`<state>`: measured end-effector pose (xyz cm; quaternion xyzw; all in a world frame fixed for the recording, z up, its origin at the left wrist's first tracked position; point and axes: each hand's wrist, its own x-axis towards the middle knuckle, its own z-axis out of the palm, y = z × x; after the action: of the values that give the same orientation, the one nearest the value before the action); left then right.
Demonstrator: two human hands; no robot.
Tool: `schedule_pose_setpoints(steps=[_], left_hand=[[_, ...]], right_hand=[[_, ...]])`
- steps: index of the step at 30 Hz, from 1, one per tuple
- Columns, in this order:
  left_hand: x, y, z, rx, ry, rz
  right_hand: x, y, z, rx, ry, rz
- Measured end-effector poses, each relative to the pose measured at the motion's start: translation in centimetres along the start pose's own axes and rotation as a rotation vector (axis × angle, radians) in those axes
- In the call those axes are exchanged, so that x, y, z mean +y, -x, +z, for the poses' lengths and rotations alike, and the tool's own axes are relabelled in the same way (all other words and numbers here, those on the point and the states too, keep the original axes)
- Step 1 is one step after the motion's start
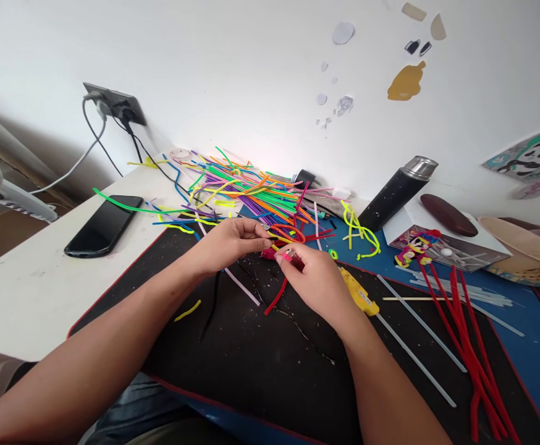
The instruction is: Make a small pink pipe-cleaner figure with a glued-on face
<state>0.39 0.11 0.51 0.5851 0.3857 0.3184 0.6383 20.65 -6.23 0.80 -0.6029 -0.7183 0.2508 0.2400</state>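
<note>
My left hand (233,244) pinches one end of a short pipe cleaner (274,246), yellow with a dark part by the left fingertips. My right hand (316,281) closes on its other end, just to the right. Something small and red or pink shows within the right fingers; its kind is unclear. Beneath the hands lies a black mat (261,377), with a red pipe cleaner piece (276,298) and a pale lilac one (243,287) near them. A yellow glue gun (358,292), partly covered by my right hand, rests beside it.
A heap of coloured pipe cleaners (251,188) lies against the wall. On the left is a phone (105,227). A black flask (397,191) leans by a box (450,241) at right. Glue sticks (416,358) and red pipe cleaners (478,358) lie on the right.
</note>
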Motion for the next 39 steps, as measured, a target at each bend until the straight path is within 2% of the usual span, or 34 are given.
schedule_pose_setpoints(steps=[4,8,13,20,23,28,39], left_hand=[[-0.1,0.0,0.3,-0.027,0.016,-0.006],[-0.4,-0.1,0.7,-0.055,-0.003,-0.005],[-0.3,0.0,1.0,-0.097,-0.083,0.006],[-0.1,0.2,0.3,-0.117,-0.162,0.063],[-0.3,0.4,0.3,-0.149,-0.217,0.046],[-0.4,0.6,0.9,-0.207,-0.184,-0.022],[-0.2,0.7,1.2,-0.167,-0.076,-0.024]], right_hand=[[0.3,-0.1,-0.1,0.072,-0.219,0.044],[0.5,-0.2,0.2,0.088,-0.321,0.083],[0.6,-0.3,0.4,0.110,-0.352,0.059],[0.9,-0.3,0.1,0.120,-0.344,0.059],[0.9,-0.3,0.2,0.111,-0.390,0.063],[0.5,-0.2,0.3,0.109,-0.458,0.076],[0.4,-0.3,0.2,0.110,-0.489,0.082]])
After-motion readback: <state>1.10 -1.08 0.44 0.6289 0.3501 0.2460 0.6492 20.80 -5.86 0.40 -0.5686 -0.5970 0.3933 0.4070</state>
